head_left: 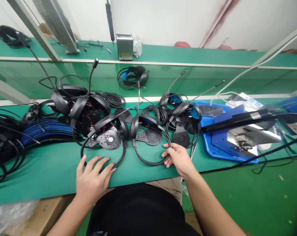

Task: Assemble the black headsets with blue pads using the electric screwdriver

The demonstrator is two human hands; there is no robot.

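Observation:
Two partly assembled black headsets lie side by side on the green bench, their headband loops toward me. My left hand (95, 173) rests with fingers spread on the band of the left headset (122, 160), whose opened ear cup shows a round grey plate and thin red wires. The band of the right headset (148, 163) is pinched between the thumb and fingers of my right hand (176, 157). A flat dark plate with a round perforated disc (152, 136) lies inside its loop. Microphone booms stick up from both headsets.
More headsets (79, 105) are heaped behind and to the left, beside a stack of blue-edged black bands (50, 129). At right sits a blue tray (212, 152) with a black-handled tool (239, 119) above it. A metal box (124, 46) stands on the back shelf.

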